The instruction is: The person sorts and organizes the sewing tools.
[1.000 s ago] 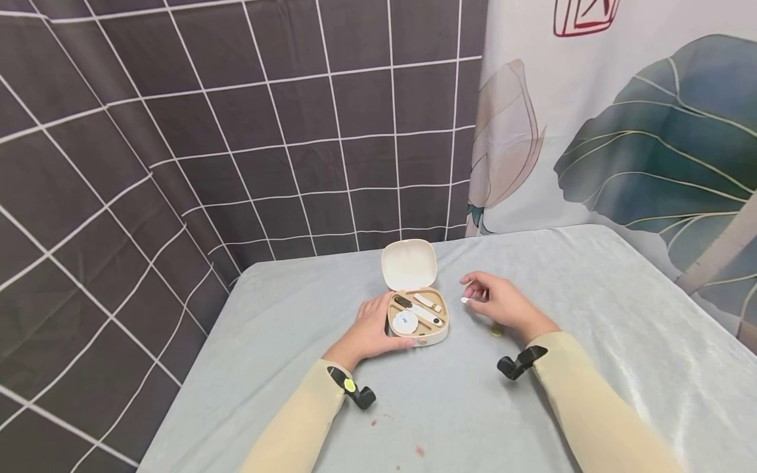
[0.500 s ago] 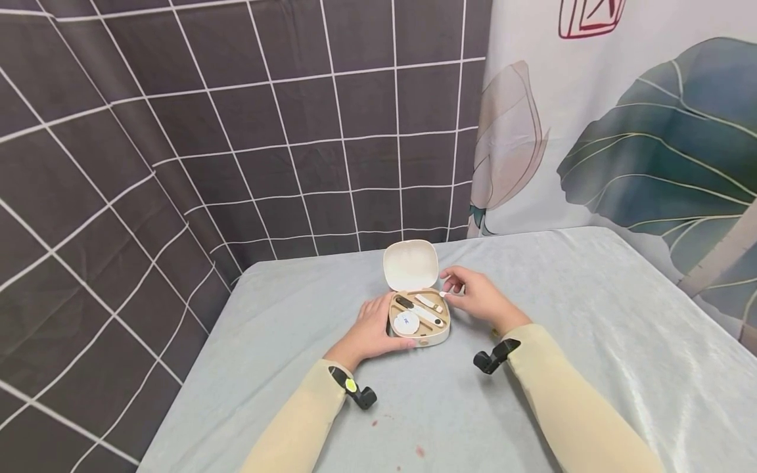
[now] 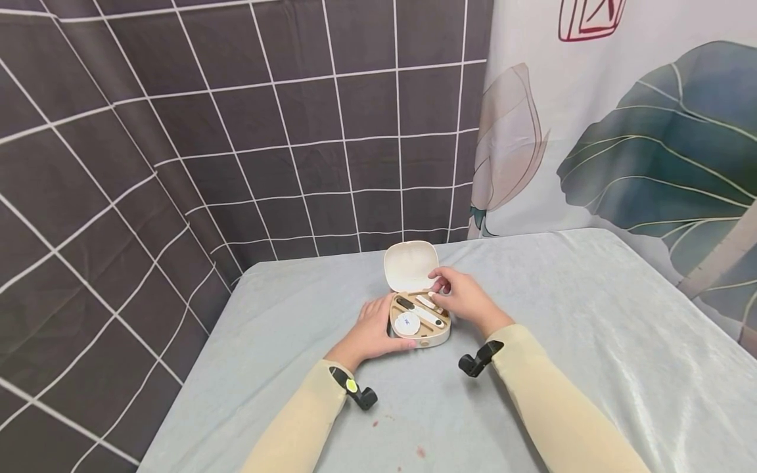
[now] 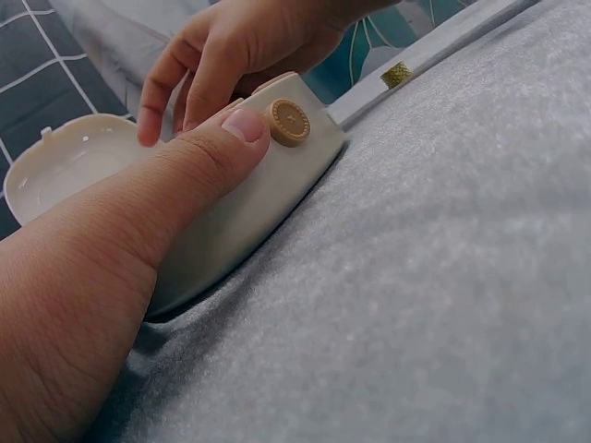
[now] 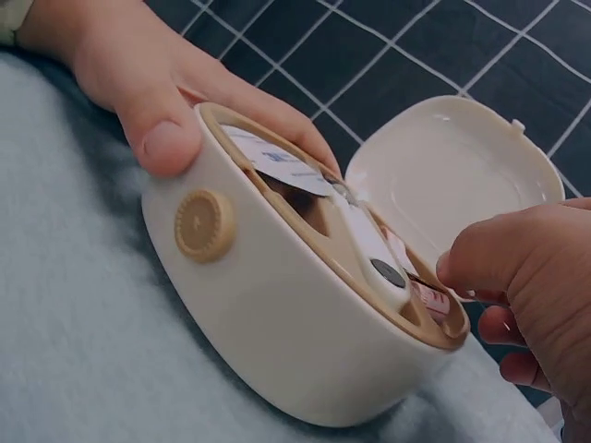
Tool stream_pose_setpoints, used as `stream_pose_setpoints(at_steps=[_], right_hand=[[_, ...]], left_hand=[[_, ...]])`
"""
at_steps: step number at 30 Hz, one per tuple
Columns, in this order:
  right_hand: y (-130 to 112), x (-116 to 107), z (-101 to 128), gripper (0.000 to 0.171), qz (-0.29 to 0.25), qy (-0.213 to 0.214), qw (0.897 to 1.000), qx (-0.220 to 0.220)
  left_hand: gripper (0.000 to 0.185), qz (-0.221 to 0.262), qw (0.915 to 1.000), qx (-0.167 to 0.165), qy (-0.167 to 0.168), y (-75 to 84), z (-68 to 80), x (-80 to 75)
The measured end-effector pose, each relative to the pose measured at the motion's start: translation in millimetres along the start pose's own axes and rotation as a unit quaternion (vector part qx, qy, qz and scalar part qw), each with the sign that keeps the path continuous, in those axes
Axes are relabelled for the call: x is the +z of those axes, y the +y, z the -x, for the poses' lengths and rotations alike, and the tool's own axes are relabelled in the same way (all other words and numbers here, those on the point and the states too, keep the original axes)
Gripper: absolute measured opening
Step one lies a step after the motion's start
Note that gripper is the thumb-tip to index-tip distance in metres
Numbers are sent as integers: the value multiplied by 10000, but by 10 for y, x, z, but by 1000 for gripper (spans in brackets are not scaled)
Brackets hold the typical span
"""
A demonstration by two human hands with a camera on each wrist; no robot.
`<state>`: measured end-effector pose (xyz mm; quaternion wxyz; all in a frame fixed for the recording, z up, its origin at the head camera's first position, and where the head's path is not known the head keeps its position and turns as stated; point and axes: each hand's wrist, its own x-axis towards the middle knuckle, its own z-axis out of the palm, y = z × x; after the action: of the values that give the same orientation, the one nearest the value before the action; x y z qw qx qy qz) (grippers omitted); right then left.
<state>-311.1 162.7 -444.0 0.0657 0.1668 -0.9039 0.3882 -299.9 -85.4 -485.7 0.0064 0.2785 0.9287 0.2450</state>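
An opened white case [image 3: 434, 340] with a tan insert stands on the table, its lid [image 3: 411, 264] raised at the back. My left hand [image 3: 371, 334] grips the case's left side, thumb along the front beside the tan round button [image 5: 205, 225]. My right hand [image 3: 464, 299] is at the back right corner, thumb and fingertips pinching a small white piece [image 3: 431, 295] over the insert; the fingers mostly hide it. Inside lie a white round disc with blue print [image 3: 407, 322], a white stick with a black end [image 3: 427, 314] and a slim white item [image 3: 424, 301].
A small gold patterned piece [image 4: 396, 75] lies on the grey cloth-covered table [image 3: 284, 315] to the right of the case. Behind stand a dark grid-patterned curtain [image 3: 307, 157] and a white curtain with printed leaves [image 3: 520, 197].
My right hand has moved left with the small white piece, from beside the case to over its back right corner. The left hand has stayed on the case.
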Motion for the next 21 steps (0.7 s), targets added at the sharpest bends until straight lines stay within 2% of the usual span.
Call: stream_pose_setpoints(at_steps=[8,14,21], right_hand=[[-42,47,-23,38,63,90,9996,246],[-39,61,-18,36,-26,175,9995,259],[-16,24,10,30,-251,561,9980,155]], left_hand=[[110,48,10000,19,11,-1,7,-7],[112,95,9999,-34,-19,-8,2,-10],[112,79,10000,4,6,-22,-3,-1]])
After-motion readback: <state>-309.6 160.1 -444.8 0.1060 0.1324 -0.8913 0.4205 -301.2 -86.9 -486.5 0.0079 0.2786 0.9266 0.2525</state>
